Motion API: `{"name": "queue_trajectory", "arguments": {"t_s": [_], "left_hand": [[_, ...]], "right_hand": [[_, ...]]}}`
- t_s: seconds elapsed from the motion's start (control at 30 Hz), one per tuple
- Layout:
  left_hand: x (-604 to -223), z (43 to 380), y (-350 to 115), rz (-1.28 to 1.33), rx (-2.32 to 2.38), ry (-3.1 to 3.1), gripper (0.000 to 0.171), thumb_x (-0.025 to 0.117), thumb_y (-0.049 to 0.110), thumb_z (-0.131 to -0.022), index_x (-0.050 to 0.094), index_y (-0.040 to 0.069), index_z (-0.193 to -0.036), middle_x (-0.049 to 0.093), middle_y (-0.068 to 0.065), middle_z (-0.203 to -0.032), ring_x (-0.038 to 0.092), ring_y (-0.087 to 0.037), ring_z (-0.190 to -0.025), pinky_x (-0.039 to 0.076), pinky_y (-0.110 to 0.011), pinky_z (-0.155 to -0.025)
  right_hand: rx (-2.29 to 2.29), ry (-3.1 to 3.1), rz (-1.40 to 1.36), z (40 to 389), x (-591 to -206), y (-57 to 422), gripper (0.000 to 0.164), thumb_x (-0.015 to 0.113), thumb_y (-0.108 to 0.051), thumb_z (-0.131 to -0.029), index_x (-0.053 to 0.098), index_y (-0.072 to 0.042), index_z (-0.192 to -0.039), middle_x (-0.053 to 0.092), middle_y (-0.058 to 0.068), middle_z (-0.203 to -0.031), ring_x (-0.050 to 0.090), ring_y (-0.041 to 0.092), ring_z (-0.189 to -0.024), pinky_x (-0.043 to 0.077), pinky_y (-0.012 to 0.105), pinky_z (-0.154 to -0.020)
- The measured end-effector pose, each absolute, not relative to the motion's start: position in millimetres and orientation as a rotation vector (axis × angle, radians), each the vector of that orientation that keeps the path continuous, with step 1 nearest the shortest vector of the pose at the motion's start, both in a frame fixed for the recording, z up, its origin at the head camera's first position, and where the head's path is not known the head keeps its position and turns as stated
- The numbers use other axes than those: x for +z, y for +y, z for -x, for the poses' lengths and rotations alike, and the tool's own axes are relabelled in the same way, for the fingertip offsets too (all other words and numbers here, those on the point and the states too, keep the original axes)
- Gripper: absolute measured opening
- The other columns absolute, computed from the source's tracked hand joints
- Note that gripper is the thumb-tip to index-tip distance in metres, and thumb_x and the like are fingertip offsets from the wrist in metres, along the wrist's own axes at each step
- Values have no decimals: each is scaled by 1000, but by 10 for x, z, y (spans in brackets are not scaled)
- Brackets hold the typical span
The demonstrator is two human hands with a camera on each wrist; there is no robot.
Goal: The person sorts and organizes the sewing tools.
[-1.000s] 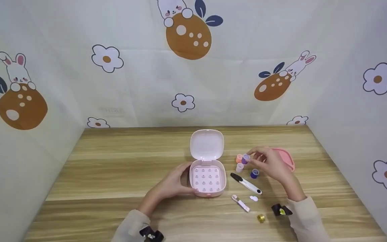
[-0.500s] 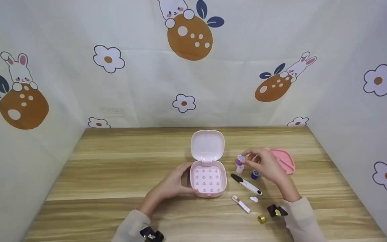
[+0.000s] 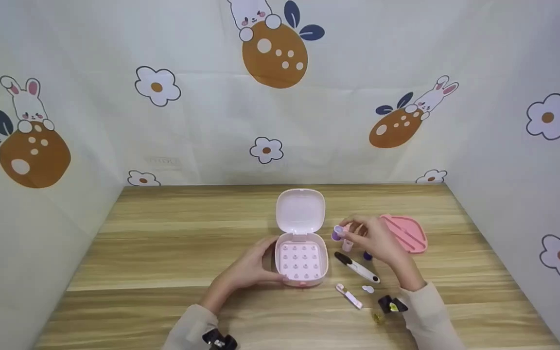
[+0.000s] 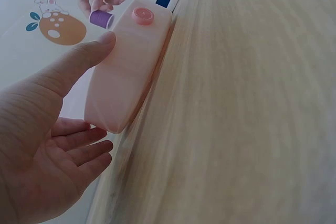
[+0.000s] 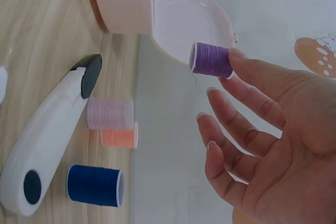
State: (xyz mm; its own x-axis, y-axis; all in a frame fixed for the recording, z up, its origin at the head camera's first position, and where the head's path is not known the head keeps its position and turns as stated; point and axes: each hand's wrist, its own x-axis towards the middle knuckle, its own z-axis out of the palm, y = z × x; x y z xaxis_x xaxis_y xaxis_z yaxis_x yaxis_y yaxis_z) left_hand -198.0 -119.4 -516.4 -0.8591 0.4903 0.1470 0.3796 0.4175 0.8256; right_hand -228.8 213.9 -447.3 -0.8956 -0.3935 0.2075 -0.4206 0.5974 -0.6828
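The pink sewing box [image 3: 304, 282] stands with its lid up, and short pegs in rows line its inside. Along its left side my left hand [image 3: 241, 270] holds it, thumb at the front and fingers toward the back. My right hand [image 3: 375, 238] pinches a purple thread spool [image 5: 211, 60] between thumb and forefinger, raised above the table just right of the box. The other right fingers are loosely bent. Below that hand stand a pale pink spool [image 5: 107, 114], an orange spool [image 5: 119, 136] and a dark blue spool [image 5: 93, 185].
A white tool with a black tip [image 3: 358, 268] lies right of the box. Nearer the front are a small pink-and-white clipper-like tool [image 3: 349, 296], a white cloud-shaped piece [image 3: 368, 289] and a gold ring-like piece [image 3: 378, 318]. Behind the right hand lies a pink tray [image 3: 409, 233].
My right hand has lifted the purple spool away from beside the other spools and carried it left toward the box. The left hand and the box have stayed in place.
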Motion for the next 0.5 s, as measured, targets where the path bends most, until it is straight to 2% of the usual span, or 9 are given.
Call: {"name": "queue_trajectory", "arguments": {"t_s": [0.3,0.5], "left_hand": [[-5169,1975,-1193,-807,1435,2550,96,95,27,-76,47,2,-155,55,-19,-153,50,-36,-144,36,-57,-124],[-5165,1969,-1190,-785,1434,2554,97,95,29,-76,47,2,-155,55,-19,-153,49,-37,-145,35,-58,-124]], "right_hand": [[1229,-2800,-692,2302,-4477,2029,19,77,-14,-96,76,-2,-111,72,5,-85,66,25,-71,52,21,-60],[1228,-2832,-668,2316,-4472,1938,20,77,-14,-97,76,-3,-113,72,4,-86,64,23,-71,51,20,-59]]}}
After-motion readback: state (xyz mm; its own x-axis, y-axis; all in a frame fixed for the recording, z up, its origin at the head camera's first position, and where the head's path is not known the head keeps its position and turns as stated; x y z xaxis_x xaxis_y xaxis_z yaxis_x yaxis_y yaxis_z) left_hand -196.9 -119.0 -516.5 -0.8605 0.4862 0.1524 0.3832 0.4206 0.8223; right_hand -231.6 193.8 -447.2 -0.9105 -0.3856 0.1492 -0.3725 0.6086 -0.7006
